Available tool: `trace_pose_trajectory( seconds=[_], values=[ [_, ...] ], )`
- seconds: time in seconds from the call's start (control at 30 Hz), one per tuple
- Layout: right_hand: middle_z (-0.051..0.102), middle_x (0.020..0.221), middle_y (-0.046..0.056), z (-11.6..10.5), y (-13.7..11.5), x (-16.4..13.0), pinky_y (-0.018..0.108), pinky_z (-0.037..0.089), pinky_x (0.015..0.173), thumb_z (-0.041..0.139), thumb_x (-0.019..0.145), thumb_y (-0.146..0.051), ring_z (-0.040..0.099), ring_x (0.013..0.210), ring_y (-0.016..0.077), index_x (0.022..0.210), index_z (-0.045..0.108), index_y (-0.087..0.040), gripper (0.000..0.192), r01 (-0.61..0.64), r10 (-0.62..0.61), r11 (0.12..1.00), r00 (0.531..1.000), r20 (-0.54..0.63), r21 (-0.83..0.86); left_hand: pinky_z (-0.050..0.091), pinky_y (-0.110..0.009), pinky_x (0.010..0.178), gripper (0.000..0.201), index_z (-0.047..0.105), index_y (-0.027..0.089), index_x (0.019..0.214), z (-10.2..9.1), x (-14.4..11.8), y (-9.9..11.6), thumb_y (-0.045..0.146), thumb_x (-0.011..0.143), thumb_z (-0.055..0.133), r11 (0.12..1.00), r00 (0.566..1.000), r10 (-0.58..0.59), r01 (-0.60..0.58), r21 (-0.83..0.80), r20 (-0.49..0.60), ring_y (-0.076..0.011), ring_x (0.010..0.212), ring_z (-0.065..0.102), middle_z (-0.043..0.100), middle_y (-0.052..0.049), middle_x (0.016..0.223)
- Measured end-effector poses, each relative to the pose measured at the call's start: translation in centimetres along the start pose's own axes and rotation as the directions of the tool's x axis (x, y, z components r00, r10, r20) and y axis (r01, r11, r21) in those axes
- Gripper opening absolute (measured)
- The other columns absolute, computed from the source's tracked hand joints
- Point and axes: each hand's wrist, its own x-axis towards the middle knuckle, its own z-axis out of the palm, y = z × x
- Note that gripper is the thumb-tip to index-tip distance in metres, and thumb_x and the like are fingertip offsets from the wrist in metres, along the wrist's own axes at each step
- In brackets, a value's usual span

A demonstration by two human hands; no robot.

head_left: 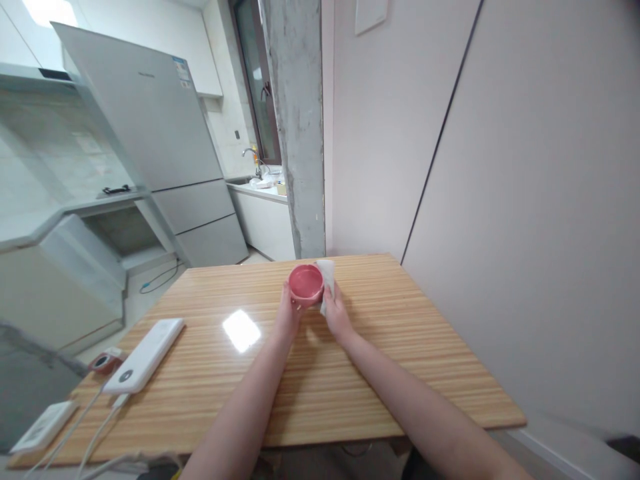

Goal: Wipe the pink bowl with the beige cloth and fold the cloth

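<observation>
A refrigerator (150, 127) stands beyond the wood-grain table (200, 373). The left hand (287, 313) grips a pink bowl (306, 283); the right hand (338, 315) pinches white cloth (327, 269) beside it.

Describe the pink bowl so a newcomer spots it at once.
Start at the wood-grain table and follow the two bare forearms toward its far edge. There the left hand holds a round pink bowl, its hollow in view. Its colour and shape set it apart from the white cloth or tissue beside it in the right hand.
</observation>
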Motion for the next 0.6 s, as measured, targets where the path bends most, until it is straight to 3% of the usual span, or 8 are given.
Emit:
trace_pose_trajectory(
  seconds=[0.1,0.17,0.23,0.3,0.37,0.4,0.5,0.6],
  values=[
    [0.067,0.114,0.009,-1.5,-0.7,1.5,0.039,0.039,0.103,0.043,0.086,-0.054,0.056,0.114,0.0238,0.110,0.064,-0.018,0.048,-0.084,0.081,0.996,0.990,-0.112,-0.020,0.055,-0.033,0.076,0.056,0.056,0.021,0.124,0.2,-0.4,0.0,0.060,0.085,0.046,0.966,0.979,-0.198,0.185,0.178,0.057,-0.0220,0.093,0.065,0.064,-0.012,0.117],
    [0.070,0.106,0.009,-1.9,-0.8,1.9,0.039,0.042,0.099,0.042,0.086,-0.054,0.059,0.107,0.0245,0.101,0.067,-0.018,0.047,-0.106,0.104,0.994,0.990,-0.093,-0.022,0.055,-0.032,0.072,0.052,0.057,0.020,0.123,0.5,-0.6,-0.1,0.054,0.083,0.053,0.930,0.950,-0.303,0.278,0.240,0.073,-0.0225,0.091,0.065,0.063,-0.012,0.117],
    [0.069,0.109,0.008,-1.5,-0.6,1.5,0.039,0.042,0.100,0.041,0.087,-0.054,0.059,0.108,0.0233,0.104,0.066,-0.019,0.046,-0.071,0.071,0.997,0.997,-0.021,-0.027,0.055,-0.030,0.071,0.046,0.056,0.020,0.123,0.7,-0.7,-0.3,0.047,0.086,0.052,0.955,0.969,-0.242,0.230,0.186,0.047,-0.0216,0.095,0.064,0.062,-0.011,0.120],
    [0.064,0.119,0.008,-0.6,-0.5,0.5,0.038,0.038,0.105,0.040,0.089,-0.054,0.054,0.117,0.0213,0.116,0.061,-0.020,0.048,0.006,-0.003,0.998,0.999,0.038,-0.056,0.055,-0.029,0.074,0.041,0.054,0.023,0.124,0.8,-0.7,-0.3,0.042,0.088,0.051,0.995,0.998,-0.062,0.062,0.080,-0.014,-0.0193,0.099,0.063,0.060,-0.009,0.123],
    [0.058,0.128,0.009,0.1,-0.5,-0.4,0.038,0.034,0.108,0.039,0.090,-0.053,0.048,0.124,0.0200,0.125,0.054,-0.020,0.050,0.064,-0.061,0.994,0.997,0.037,-0.087,0.054,-0.028,0.078,0.043,0.051,0.026,0.127,0.8,-0.7,-0.2,0.040,0.086,0.055,0.997,0.998,0.062,-0.061,0.037,-0.027,-0.0174,0.099,0.063,0.060,-0.007,0.123],
    [0.057,0.130,0.009,0.1,-0.5,-0.5,0.038,0.033,0.109,0.038,0.090,-0.052,0.047,0.126,0.0199,0.126,0.052,-0.019,0.051,0.068,-0.068,0.993,0.998,0.005,-0.094,0.053,-0.028,0.079,0.045,0.050,0.028,0.127,0.8,-0.7,-0.1,0.041,0.085,0.057,0.997,0.998,0.063,-0.063,0.046,-0.004,-0.0172,0.098,0.063,0.061,-0.007,0.122],
    [0.061,0.123,0.011,-0.7,-1.0,0.3,0.038,0.037,0.104,0.036,0.090,-0.051,0.053,0.118,0.0214,0.118,0.057,-0.018,0.049,-0.007,-0.005,0.996,0.991,-0.135,-0.086,0.054,-0.030,0.073,0.052,0.054,0.024,0.126,0.7,-0.9,0.3,0.055,0.084,0.052,0.985,0.985,-0.127,0.112,0.130,0.115,-0.0200,0.089,0.066,0.065,-0.011,0.114],
    [0.069,0.107,0.008,-1.6,-1.2,1.4,0.037,0.043,0.097,0.041,0.087,-0.050,0.059,0.106,0.0230,0.101,0.065,-0.019,0.042,-0.098,0.088,0.993,0.988,-0.125,-0.069,0.052,-0.029,0.063,0.054,0.060,0.019,0.121,0.5,-1.0,0.5,0.057,0.082,0.053,0.939,0.941,-0.306,0.273,0.209,0.144,-0.0233,0.086,0.066,0.067,-0.014,0.112]
  ],
)
